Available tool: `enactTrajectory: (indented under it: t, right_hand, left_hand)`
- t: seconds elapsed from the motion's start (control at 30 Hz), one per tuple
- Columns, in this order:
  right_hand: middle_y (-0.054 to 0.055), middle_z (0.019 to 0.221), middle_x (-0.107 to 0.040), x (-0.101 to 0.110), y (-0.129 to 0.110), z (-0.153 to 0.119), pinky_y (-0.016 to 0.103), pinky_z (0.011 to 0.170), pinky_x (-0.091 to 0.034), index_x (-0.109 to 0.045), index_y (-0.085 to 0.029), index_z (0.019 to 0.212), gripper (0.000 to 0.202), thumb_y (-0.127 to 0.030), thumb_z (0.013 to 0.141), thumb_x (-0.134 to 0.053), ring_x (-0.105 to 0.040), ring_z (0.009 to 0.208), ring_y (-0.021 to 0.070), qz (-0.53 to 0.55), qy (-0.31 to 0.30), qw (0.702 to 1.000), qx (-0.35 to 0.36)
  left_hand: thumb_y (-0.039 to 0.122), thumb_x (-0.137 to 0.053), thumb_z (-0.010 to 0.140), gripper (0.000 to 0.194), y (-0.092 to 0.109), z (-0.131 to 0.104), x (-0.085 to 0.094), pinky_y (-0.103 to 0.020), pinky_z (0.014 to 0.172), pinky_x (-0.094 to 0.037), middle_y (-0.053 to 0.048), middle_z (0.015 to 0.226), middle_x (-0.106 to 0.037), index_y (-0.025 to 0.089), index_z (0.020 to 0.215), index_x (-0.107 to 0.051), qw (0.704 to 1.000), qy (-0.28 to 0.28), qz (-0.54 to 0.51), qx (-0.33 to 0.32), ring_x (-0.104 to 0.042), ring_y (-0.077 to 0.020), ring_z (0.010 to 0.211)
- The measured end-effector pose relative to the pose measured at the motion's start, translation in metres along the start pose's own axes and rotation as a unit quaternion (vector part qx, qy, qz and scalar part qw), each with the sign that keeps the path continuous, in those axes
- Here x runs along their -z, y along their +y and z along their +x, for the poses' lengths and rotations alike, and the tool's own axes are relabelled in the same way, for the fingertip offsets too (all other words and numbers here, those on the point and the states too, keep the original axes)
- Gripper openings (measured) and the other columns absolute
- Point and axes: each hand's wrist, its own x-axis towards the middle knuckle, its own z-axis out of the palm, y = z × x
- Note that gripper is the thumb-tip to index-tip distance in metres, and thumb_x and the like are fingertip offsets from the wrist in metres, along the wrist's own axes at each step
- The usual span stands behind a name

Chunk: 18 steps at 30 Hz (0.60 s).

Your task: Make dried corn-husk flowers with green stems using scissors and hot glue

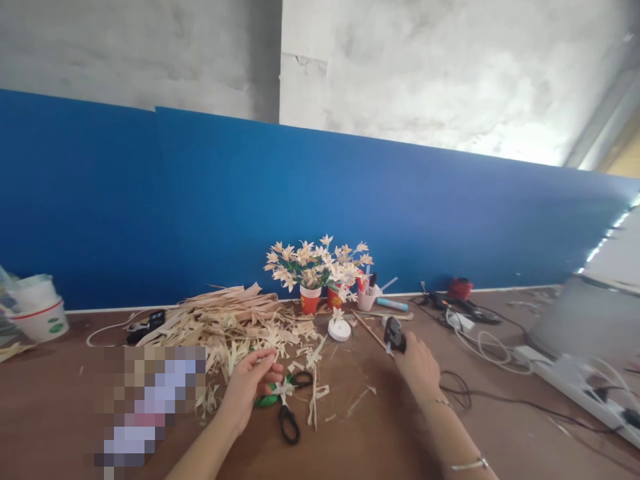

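My left hand [250, 383] hovers over the table with its fingers loosely curved and apart. Just beyond its fingertips is a small pale flower [284, 389] of dried strips; I see no clear grip on it. Under the flower are black-handled scissors [289, 425], with a green item [267, 401] partly hidden by the fingers. My right hand [419, 363] is wrapped round a black and grey glue gun [395, 334], to the right of a thin stick [369, 329]. A finished pale flower [338, 315] stands on a round white base [339, 330] between the hands, farther back.
Pale dried strips [225, 317] are heaped at the left. Behind stand red cups [309, 302] with pale flowers [300, 260], a tool cup [367, 300] and a blue tube [392, 304]. Cables [500, 363] and a power strip [575, 390] lie right. A blue panel [225, 200] borders the table.
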Motion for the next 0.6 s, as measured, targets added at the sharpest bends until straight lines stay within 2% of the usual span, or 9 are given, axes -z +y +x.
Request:
enactTrajectory:
  t: [0.07, 0.13, 0.2, 0.27, 0.37, 0.43, 0.6]
  right_hand:
    - [0.009, 0.087, -0.063, 0.003, -0.009, -0.002, 0.031, 0.066, -0.044, -0.055, -0.017, 0.097, 0.027, -0.027, 0.074, -0.047, -0.060, 0.082, 0.0251, 0.119, 0.008, 0.990, 0.076]
    - [0.006, 0.080, -0.064, 0.005, -0.026, -0.010, 0.027, 0.063, -0.044, -0.059, -0.017, 0.090, 0.024, -0.031, 0.074, -0.049, -0.059, 0.074, 0.0206, 0.247, -0.010, 0.953, 0.176]
    - [0.003, 0.068, -0.062, 0.007, -0.050, -0.023, 0.024, 0.056, -0.042, -0.061, -0.016, 0.079, 0.020, -0.032, 0.072, -0.052, -0.056, 0.062, 0.0165, 0.323, -0.058, 0.909, 0.255]
    - [0.000, 0.061, -0.059, 0.007, -0.076, -0.038, 0.021, 0.052, -0.039, -0.061, -0.015, 0.071, 0.013, -0.027, 0.071, -0.054, -0.052, 0.056, 0.0131, 0.354, -0.111, 0.875, 0.312]
    - [-0.002, 0.057, -0.054, 0.001, -0.110, -0.057, 0.020, 0.050, -0.037, -0.057, -0.015, 0.063, 0.011, -0.023, 0.070, -0.057, -0.048, 0.054, 0.0104, 0.378, -0.140, 0.842, 0.359]
    - [-0.002, 0.058, -0.052, -0.006, -0.124, -0.065, 0.020, 0.051, -0.037, -0.054, -0.015, 0.060, 0.013, -0.022, 0.070, -0.058, -0.047, 0.056, 0.0105, 0.382, -0.129, 0.834, 0.377]
    - [0.000, 0.065, -0.052, -0.025, -0.133, -0.072, 0.023, 0.058, -0.041, -0.054, -0.016, 0.062, 0.012, -0.021, 0.073, -0.057, -0.050, 0.063, 0.0123, 0.410, -0.083, 0.820, 0.390]
  left_hand:
    - [0.027, -0.067, 0.068, 0.023, -0.001, 0.001, -0.001, -0.013, 0.042, -0.044, -0.005, 0.067, -0.069, 0.013, 0.085, -0.058, 1.000, 0.004, -0.001, 0.013, -0.063, -0.0106, 0.055]
    - [0.024, -0.066, 0.069, 0.018, -0.003, 0.002, -0.002, -0.013, 0.046, -0.046, -0.007, 0.070, -0.070, 0.012, 0.080, -0.058, 1.000, 0.001, -0.003, 0.023, -0.064, -0.0107, 0.058]
    - [0.022, -0.065, 0.071, 0.014, -0.004, 0.003, -0.003, -0.013, 0.048, -0.047, -0.007, 0.070, -0.070, 0.012, 0.078, -0.059, 1.000, -0.003, -0.007, 0.029, -0.065, -0.0102, 0.059]
    - [0.023, -0.064, 0.071, 0.014, -0.006, 0.003, -0.003, -0.013, 0.048, -0.047, -0.007, 0.070, -0.070, 0.012, 0.077, -0.059, 0.999, -0.017, -0.009, 0.031, -0.065, -0.0098, 0.059]
    - [0.024, -0.066, 0.070, 0.016, -0.007, 0.003, -0.003, -0.013, 0.046, -0.047, -0.007, 0.068, -0.070, 0.011, 0.076, -0.059, 0.999, -0.027, -0.009, 0.029, -0.064, -0.0098, 0.056]
    - [0.025, -0.066, 0.070, 0.017, -0.007, 0.002, -0.003, -0.013, 0.043, -0.045, -0.007, 0.066, -0.069, 0.011, 0.077, -0.058, 0.999, -0.025, -0.006, 0.030, -0.063, -0.0098, 0.052]
    - [0.026, -0.066, 0.070, 0.019, -0.008, 0.003, -0.003, -0.012, 0.041, -0.043, -0.007, 0.066, -0.069, 0.011, 0.077, -0.057, 0.999, -0.032, 0.008, 0.035, -0.064, -0.0099, 0.052]
